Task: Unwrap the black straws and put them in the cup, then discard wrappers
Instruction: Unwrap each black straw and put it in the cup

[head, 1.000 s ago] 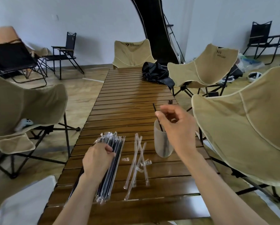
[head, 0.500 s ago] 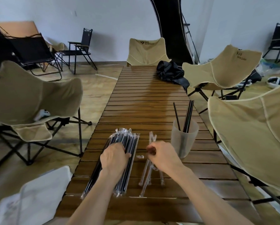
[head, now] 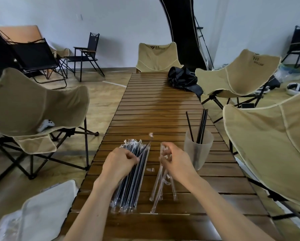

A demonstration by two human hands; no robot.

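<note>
While my left hand (head: 118,163) fingers pinch one wrapped straw (head: 144,148) and my right hand (head: 178,162) fingers hang loosely curled, the slatted surface (head: 156,108) runs toward twelve o'clock, tan chairs (head: 32,101) around.

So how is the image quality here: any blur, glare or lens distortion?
Head view: strong wide-angle bending at the edges, curving the walls and chairs; soft glare on the table beyond the cup; both hands and the wrapped straws look slightly soft; bottom-left corner is smeared.
</note>
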